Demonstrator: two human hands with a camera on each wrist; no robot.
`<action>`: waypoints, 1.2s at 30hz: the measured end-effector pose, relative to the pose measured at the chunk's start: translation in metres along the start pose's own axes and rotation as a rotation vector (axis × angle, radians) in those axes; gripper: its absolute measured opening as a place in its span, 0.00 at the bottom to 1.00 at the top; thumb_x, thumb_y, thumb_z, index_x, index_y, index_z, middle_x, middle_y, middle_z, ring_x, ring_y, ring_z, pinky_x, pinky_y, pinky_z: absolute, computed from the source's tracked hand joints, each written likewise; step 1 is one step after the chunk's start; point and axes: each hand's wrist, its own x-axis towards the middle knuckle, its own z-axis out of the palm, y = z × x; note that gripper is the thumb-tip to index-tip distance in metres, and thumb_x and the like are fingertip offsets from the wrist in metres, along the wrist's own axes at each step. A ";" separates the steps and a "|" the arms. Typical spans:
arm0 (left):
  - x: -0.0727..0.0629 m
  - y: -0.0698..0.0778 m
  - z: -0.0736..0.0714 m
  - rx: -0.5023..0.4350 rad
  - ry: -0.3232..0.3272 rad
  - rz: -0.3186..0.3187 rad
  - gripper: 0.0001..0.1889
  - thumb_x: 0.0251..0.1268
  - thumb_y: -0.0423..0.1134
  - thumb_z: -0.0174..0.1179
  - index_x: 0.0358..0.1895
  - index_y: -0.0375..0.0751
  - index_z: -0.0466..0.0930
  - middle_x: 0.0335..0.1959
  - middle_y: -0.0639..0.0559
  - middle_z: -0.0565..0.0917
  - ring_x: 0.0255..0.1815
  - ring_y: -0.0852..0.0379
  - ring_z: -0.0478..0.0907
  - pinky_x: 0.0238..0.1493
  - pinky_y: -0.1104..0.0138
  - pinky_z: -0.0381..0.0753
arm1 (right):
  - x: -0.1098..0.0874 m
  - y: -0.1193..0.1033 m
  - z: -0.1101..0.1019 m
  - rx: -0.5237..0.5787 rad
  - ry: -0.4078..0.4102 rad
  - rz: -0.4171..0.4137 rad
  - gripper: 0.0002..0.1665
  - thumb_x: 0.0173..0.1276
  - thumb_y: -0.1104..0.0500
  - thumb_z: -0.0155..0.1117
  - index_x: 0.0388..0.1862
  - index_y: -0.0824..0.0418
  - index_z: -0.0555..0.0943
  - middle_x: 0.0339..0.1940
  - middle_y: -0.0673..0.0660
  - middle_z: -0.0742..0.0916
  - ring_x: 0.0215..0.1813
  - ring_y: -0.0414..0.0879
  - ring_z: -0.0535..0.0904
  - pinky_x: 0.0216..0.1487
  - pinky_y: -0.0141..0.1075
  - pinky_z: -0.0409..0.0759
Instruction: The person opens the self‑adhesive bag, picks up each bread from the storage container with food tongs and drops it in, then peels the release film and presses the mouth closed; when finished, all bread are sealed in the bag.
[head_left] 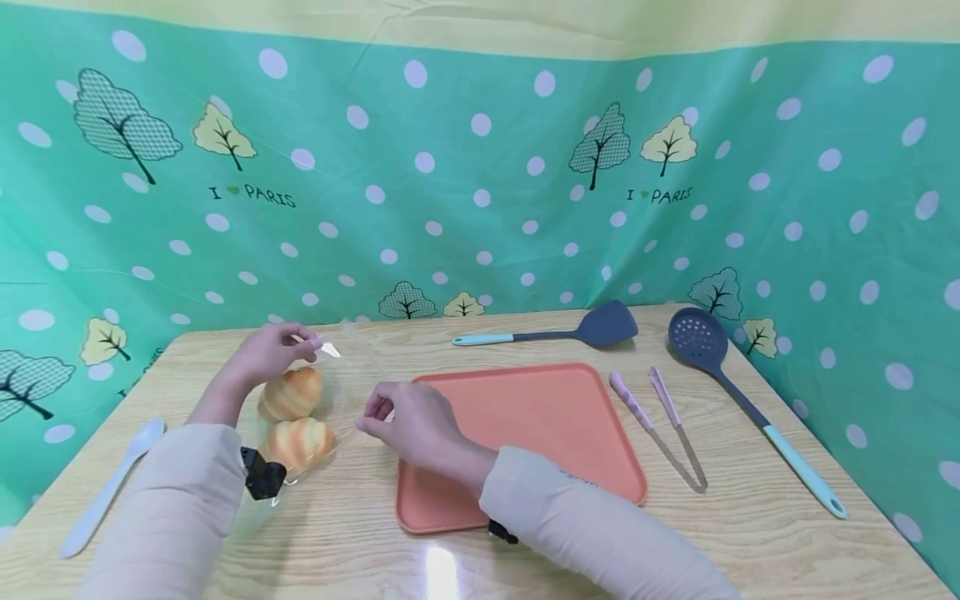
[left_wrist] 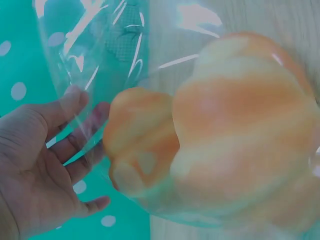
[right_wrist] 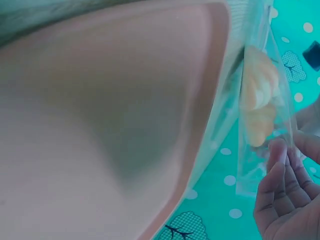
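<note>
A clear plastic bag [head_left: 347, 392] with two bread rolls inside is at the left of the table. The farther roll [head_left: 291, 393] and the nearer roll [head_left: 302, 444] are golden with orange stripes. My left hand [head_left: 272, 352] pinches the bag's far side between thumb and fingertips, above the farther roll. At the bag's right edge, my right hand [head_left: 420, 421] pinches the film, with its wrist over a pink tray [head_left: 525, 433]. The left wrist view has both rolls close up behind shiny film. In the right wrist view the bag [right_wrist: 245, 175] stretches beside the right fingertips.
A pale blue spoon [head_left: 112, 487] lies at the left edge. Behind the tray is a dark spatula [head_left: 606, 325]. Pink-handled tongs [head_left: 678, 437] and a slotted skimmer [head_left: 738, 392] lie to its right. A green dotted curtain [head_left: 450, 167] hangs behind the wooden table.
</note>
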 end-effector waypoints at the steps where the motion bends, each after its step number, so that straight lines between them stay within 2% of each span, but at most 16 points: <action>1: -0.001 -0.001 -0.001 -0.004 0.013 0.002 0.17 0.80 0.41 0.54 0.49 0.26 0.80 0.37 0.37 0.87 0.50 0.32 0.80 0.48 0.50 0.79 | 0.000 0.000 -0.001 0.008 0.005 0.001 0.09 0.69 0.49 0.72 0.31 0.46 0.82 0.26 0.35 0.81 0.28 0.30 0.73 0.29 0.26 0.70; 7: -0.009 -0.005 -0.007 -0.069 0.071 0.007 0.20 0.81 0.43 0.52 0.54 0.23 0.77 0.40 0.36 0.88 0.56 0.29 0.78 0.55 0.45 0.75 | 0.004 0.003 -0.008 0.089 0.047 0.028 0.08 0.69 0.52 0.73 0.32 0.48 0.82 0.27 0.37 0.82 0.29 0.29 0.76 0.30 0.27 0.72; 10: -0.013 -0.007 -0.009 -0.114 0.093 0.001 0.21 0.82 0.45 0.51 0.53 0.26 0.77 0.43 0.35 0.88 0.56 0.30 0.80 0.59 0.40 0.72 | 0.006 0.004 -0.012 0.126 0.076 0.050 0.07 0.69 0.54 0.73 0.33 0.50 0.82 0.27 0.39 0.84 0.29 0.30 0.78 0.30 0.27 0.75; 12: -0.015 -0.009 -0.011 -0.150 0.102 -0.011 0.21 0.82 0.47 0.51 0.52 0.28 0.77 0.44 0.36 0.88 0.53 0.37 0.84 0.63 0.36 0.67 | 0.008 0.005 -0.014 0.135 0.094 0.060 0.06 0.69 0.54 0.73 0.34 0.50 0.83 0.28 0.40 0.84 0.29 0.31 0.78 0.32 0.28 0.75; 14: -0.018 -0.011 -0.012 -0.186 0.110 -0.022 0.21 0.81 0.49 0.52 0.52 0.30 0.76 0.44 0.38 0.89 0.48 0.51 0.86 0.65 0.34 0.64 | 0.009 0.006 -0.017 0.151 0.109 0.065 0.05 0.69 0.55 0.73 0.35 0.51 0.83 0.29 0.41 0.85 0.30 0.32 0.79 0.32 0.28 0.77; 16: -0.021 -0.013 -0.013 -0.230 0.116 -0.029 0.21 0.80 0.50 0.54 0.53 0.31 0.75 0.43 0.42 0.89 0.43 0.66 0.83 0.66 0.33 0.61 | 0.011 0.007 -0.020 0.156 0.123 0.058 0.05 0.69 0.56 0.72 0.35 0.52 0.83 0.30 0.42 0.86 0.30 0.32 0.80 0.34 0.28 0.77; 18: -0.023 -0.015 -0.013 -0.275 0.124 -0.022 0.22 0.79 0.50 0.55 0.54 0.31 0.75 0.41 0.48 0.90 0.39 0.75 0.80 0.67 0.32 0.59 | 0.013 0.009 -0.023 0.157 0.136 0.043 0.05 0.69 0.58 0.72 0.35 0.52 0.83 0.31 0.43 0.87 0.30 0.33 0.80 0.35 0.27 0.78; 23: -0.029 -0.022 -0.013 -0.355 0.132 -0.013 0.17 0.78 0.50 0.56 0.51 0.39 0.77 0.37 0.65 0.87 0.40 0.78 0.77 0.67 0.31 0.57 | 0.019 0.013 -0.029 0.174 0.146 -0.010 0.03 0.70 0.59 0.71 0.38 0.54 0.84 0.33 0.45 0.88 0.32 0.34 0.81 0.39 0.26 0.79; 26: -0.033 -0.025 -0.013 -0.373 0.141 -0.008 0.11 0.78 0.49 0.57 0.48 0.45 0.78 0.36 0.70 0.86 0.42 0.77 0.77 0.66 0.38 0.62 | 0.021 0.014 -0.033 0.203 0.144 -0.028 0.03 0.70 0.60 0.70 0.41 0.55 0.85 0.35 0.46 0.88 0.32 0.35 0.81 0.39 0.26 0.79; 28: -0.035 -0.026 -0.013 -0.378 0.156 0.004 0.09 0.78 0.48 0.57 0.46 0.48 0.79 0.36 0.72 0.85 0.43 0.76 0.78 0.64 0.53 0.69 | 0.022 0.014 -0.035 0.210 0.149 -0.036 0.05 0.71 0.60 0.70 0.44 0.55 0.85 0.36 0.47 0.89 0.33 0.36 0.81 0.38 0.26 0.80; 30: -0.036 -0.026 -0.012 -0.398 0.181 0.034 0.06 0.78 0.45 0.58 0.44 0.47 0.79 0.36 0.71 0.85 0.43 0.74 0.79 0.57 0.68 0.71 | 0.023 0.013 -0.038 0.212 0.159 -0.045 0.08 0.71 0.62 0.70 0.48 0.55 0.85 0.36 0.48 0.89 0.32 0.37 0.81 0.37 0.27 0.80; 32: -0.039 -0.024 -0.012 -0.434 0.207 0.073 0.04 0.77 0.41 0.59 0.43 0.47 0.80 0.36 0.70 0.85 0.42 0.72 0.80 0.50 0.77 0.72 | 0.025 0.012 -0.041 0.204 0.170 -0.064 0.13 0.71 0.62 0.70 0.52 0.55 0.85 0.36 0.49 0.89 0.32 0.37 0.81 0.36 0.27 0.79; 36: -0.043 -0.020 -0.010 -0.546 0.253 0.150 0.03 0.74 0.34 0.61 0.40 0.45 0.80 0.36 0.67 0.86 0.41 0.69 0.82 0.47 0.81 0.74 | 0.030 0.010 -0.049 0.196 0.192 -0.116 0.21 0.71 0.64 0.69 0.61 0.54 0.82 0.36 0.50 0.89 0.31 0.38 0.81 0.32 0.28 0.79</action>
